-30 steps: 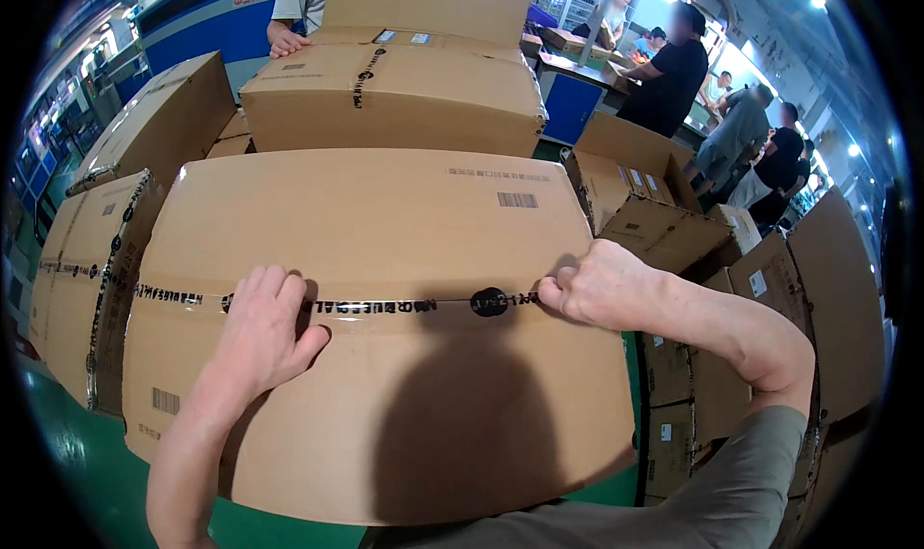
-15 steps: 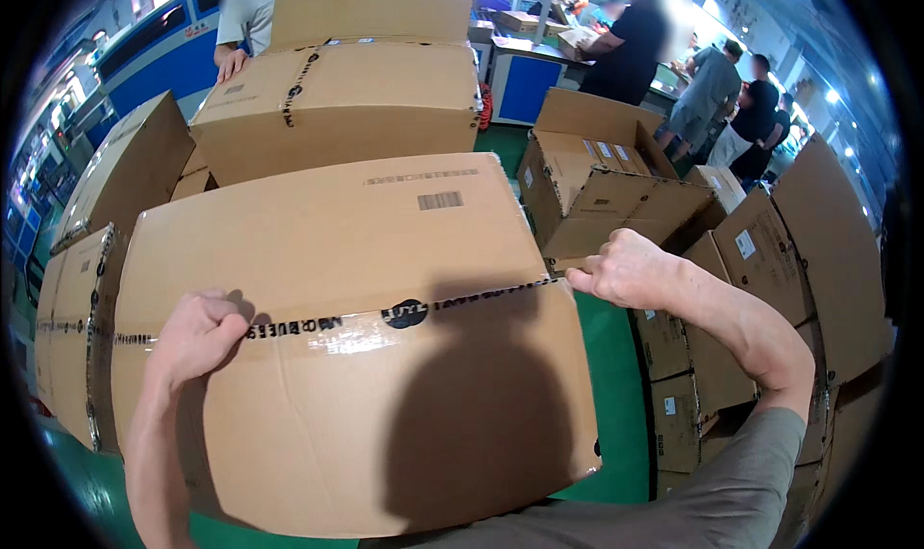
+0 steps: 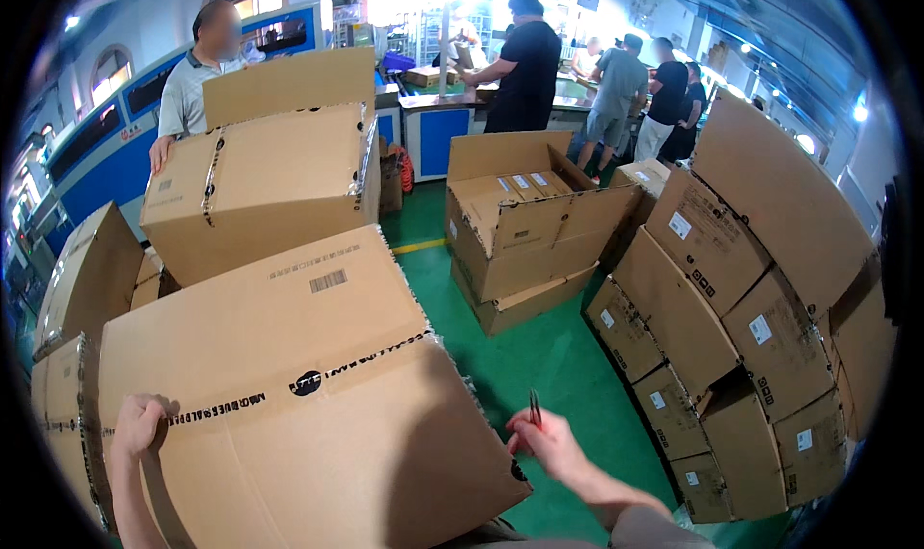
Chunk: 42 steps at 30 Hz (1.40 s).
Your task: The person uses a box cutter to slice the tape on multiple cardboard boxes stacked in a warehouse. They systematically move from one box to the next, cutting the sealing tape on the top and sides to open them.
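Observation:
A large brown carton (image 3: 236, 308) lies in front of me, its top seam covered by clear tape with black print (image 3: 380, 357). My left hand (image 3: 141, 426) rests closed on the carton top, at the left stretch of the tape; its curled fingers hide whatever they may hold. Just off the carton's right edge, near its front corner, my right hand (image 3: 551, 445) is closed around a slim dark pointed tool (image 3: 535, 407). The tool's tip points upward, and its lower part is hidden in the fingers. My shadow falls across the carton's right side.
Behind stands another taped carton (image 3: 279, 159) with a raised flap, a person's hand (image 3: 162, 153) on its left edge. An open carton (image 3: 549, 231) holds smaller boxes. Stacked cartons (image 3: 712, 357) line the right over green floor (image 3: 577, 376). Several people stand at a far bench.
My right hand has moved from the tape's right end down beside the front right corner, where the pointed tool now shows. My left hand stays by the tape. The view has shifted up and right.

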Tool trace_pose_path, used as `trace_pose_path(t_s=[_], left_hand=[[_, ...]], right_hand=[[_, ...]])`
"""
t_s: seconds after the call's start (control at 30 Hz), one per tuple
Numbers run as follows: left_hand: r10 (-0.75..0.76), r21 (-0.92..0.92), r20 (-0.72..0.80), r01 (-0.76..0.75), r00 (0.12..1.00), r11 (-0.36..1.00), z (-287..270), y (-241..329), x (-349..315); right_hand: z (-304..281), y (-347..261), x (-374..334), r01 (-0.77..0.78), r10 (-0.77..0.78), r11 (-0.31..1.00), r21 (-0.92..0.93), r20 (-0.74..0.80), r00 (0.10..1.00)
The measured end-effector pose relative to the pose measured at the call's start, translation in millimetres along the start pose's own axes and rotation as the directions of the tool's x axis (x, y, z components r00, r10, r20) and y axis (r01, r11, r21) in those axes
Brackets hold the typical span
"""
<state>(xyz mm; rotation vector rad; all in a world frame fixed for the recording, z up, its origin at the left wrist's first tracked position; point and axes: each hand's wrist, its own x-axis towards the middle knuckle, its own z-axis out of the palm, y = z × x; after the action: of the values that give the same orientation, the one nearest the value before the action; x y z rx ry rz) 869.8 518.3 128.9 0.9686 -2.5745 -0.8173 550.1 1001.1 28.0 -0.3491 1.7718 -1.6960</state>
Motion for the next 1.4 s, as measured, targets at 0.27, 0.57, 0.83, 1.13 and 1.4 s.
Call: trace_pose_path(t_s=[0.27, 0.57, 0.83, 1.13, 1.4], left_hand=[[-0.009, 0.19, -0.104, 0.029, 0.994, 0.981, -32.3, -57.2, -12.1], [0.052, 0.247, -0.194, -0.002, 0.98, 0.969, -18.7, -49.9, -26.7], [-0.064, 0.177, -0.244, 0.11, 0.968, 0.978, 8.8, -9.7, -75.1], [-0.223, 0.23, -0.195, 0.266, 0.955, 0.936, 67.5, 102.8, -140.1], [-0.371, 0.223, -0.107, 0.386, 0.923, 0.895, 63.5, 125.2, -157.2]], right_hand=[[55.1, 20.7, -73.3, 0.408, -0.389, 0.913, -0.004, -0.307, 0.868], [75.2, 39.2, -42.5, 0.671, -0.628, 0.725, -0.156, -0.55, 0.55], [22.7, 18.0, 78.0, 0.657, -0.535, 0.753, -0.021, -0.601, 0.594], [-32.5, -20.6, 219.4, 0.616, -0.546, 0.787, -0.036, -0.508, 0.666], [-21.9, -35.6, 224.4, 0.496, -0.544, 0.837, -0.231, -0.453, 0.707]])
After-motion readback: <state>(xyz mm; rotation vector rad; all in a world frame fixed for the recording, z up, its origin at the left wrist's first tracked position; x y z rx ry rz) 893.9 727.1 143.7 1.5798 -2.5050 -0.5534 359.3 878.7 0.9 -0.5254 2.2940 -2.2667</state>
